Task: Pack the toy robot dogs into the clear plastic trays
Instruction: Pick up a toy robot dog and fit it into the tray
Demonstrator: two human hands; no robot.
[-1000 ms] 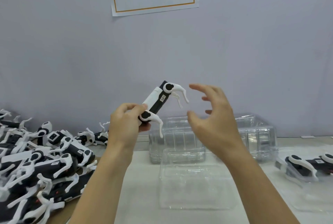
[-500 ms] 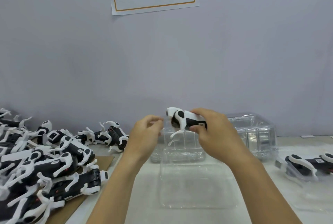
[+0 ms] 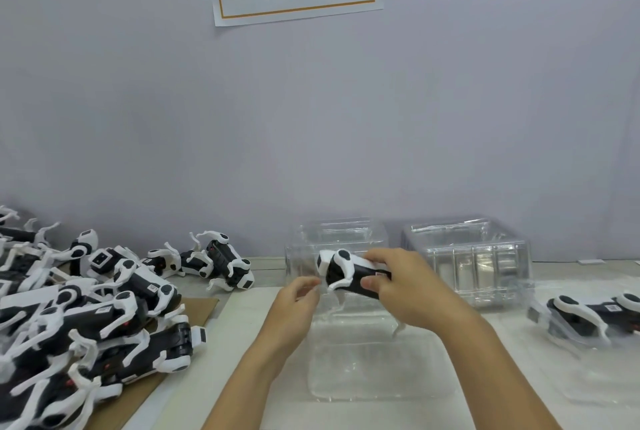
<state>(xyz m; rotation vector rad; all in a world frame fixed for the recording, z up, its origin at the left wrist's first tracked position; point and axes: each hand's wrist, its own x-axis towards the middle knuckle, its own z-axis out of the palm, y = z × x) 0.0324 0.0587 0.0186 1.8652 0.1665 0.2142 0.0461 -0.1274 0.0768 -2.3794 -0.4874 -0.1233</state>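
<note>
My right hand [image 3: 407,286] grips a black-and-white toy robot dog [image 3: 346,268] by its body, holding it above a clear plastic tray [image 3: 377,367] that lies flat on the table in front of me. My left hand [image 3: 298,301] hovers just left of the dog's head with its fingers loosely curled, holding nothing. Whether the fingertips touch the dog's white legs I cannot tell.
A heap of several toy dogs [image 3: 86,312] covers the left of the table, partly on brown cardboard [image 3: 197,308]. Two stacks of clear trays [image 3: 471,256] stand at the back against the wall. A packed dog in a tray [image 3: 588,320] lies at the right.
The dog passed from my left hand to my right and came down from chest height to just above the flat tray. My left hand let go and lowered beside it.
</note>
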